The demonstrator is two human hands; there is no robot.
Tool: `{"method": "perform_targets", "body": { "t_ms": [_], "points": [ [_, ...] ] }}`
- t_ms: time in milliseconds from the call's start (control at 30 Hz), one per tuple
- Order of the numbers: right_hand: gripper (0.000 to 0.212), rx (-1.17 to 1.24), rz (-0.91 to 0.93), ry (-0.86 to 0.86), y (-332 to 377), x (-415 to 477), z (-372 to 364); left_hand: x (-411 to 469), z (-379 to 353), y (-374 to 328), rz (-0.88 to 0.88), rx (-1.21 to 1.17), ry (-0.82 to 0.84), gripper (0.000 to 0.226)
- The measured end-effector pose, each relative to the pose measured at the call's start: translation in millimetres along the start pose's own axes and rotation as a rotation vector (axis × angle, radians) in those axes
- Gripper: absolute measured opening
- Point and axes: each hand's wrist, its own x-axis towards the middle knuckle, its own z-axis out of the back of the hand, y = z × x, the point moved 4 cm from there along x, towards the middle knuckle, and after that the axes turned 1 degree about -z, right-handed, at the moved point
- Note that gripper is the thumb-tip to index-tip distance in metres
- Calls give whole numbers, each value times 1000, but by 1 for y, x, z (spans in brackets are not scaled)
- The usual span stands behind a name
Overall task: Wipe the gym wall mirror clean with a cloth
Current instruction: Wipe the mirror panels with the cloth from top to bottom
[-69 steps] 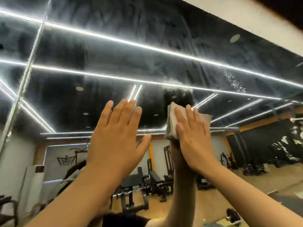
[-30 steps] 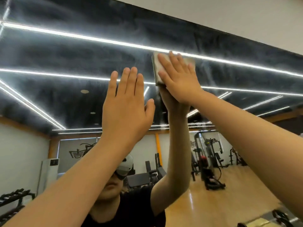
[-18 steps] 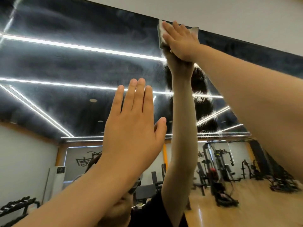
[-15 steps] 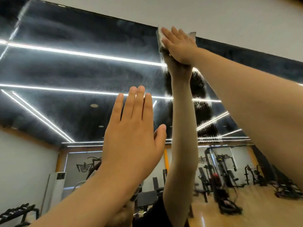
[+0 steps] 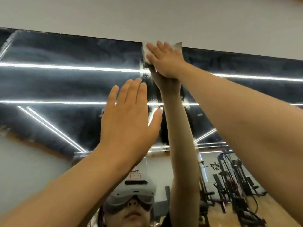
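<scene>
The wall mirror [image 5: 62,86] fills the view, hazy with streaks, its top edge running under a white wall. My right hand [image 5: 165,61] presses a folded white cloth [image 5: 146,51] flat against the glass right at that top edge, fingers straight. Most of the cloth is hidden under the palm. My left hand [image 5: 127,118] is flat with straight fingers lower and to the left, holding nothing; whether it touches the glass is unclear. A darker wiped strip runs down the glass below the cloth.
The white wall [image 5: 147,15] lies above the mirror. The glass reflects ceiling light strips [image 5: 68,68], gym machines [image 5: 232,177] at lower right, and a person wearing a headset [image 5: 132,192] at the bottom.
My right hand has slid the cloth up the glass from mid-height to the mirror's top edge. The left hand stayed flat below it. The view tilted upward.
</scene>
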Motion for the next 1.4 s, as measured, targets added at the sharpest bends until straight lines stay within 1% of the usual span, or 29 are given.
{"method": "perform_targets", "body": {
  "t_ms": [100, 200, 400, 433, 500, 600, 667, 733, 833, 900, 967, 1033, 1167, 1300, 1400],
  "points": [
    [54, 5, 50, -14, -12, -7, 3, 25, -4, -29, -7, -59, -11, 69],
    [54, 9, 62, -12, -42, -13, 6, 43, -10, -59, -13, -122, -30, 70],
    [53, 6, -11, -16, -156, -30, 19, 55, -51, -98, 50, -111, 38, 65],
    [53, 9, -26, -9, -177, -34, 21, 54, -58, -99, 61, -86, 52, 65],
    [54, 8, -54, -10, -219, -43, 23, 53, -65, -99, 60, -28, 47, 72],
    [55, -11, -79, -40, -279, -55, 26, 53, -67, -95, 80, -10, 30, 82],
    [55, -24, -109, -41, -308, -62, 28, 53, -67, -94, 88, -2, 31, 85],
    [54, -37, -116, -43, -322, -65, 31, 52, -66, -96, 97, -11, 33, 85],
    [55, -57, -132, -36, -322, -65, 30, 51, -64, -96, 104, -19, 25, 82],
    [56, -33, -188, -8, -313, -65, 29, 51, -64, -95, 100, -31, 15, 77],
    [57, 9, -251, -1, -296, -68, 29, 50, -63, -95, 101, -47, -5, 76],
    [56, 31, -258, -2, -268, -71, 26, 46, -59, -98, 114, -72, -49, 80],
    [56, 32, -140, 0, -186, -62, 18, 40, -47, -94, 201, -157, -123, 75],
    [56, 21, 16, -2, -100, -60, 5, 37, -36, -65, 186, -33, -66, 71],
    [55, 29, 37, -11, -60, -61, 0, 24, -38, -45, 205, -60, -60, 73]
  ]
}}
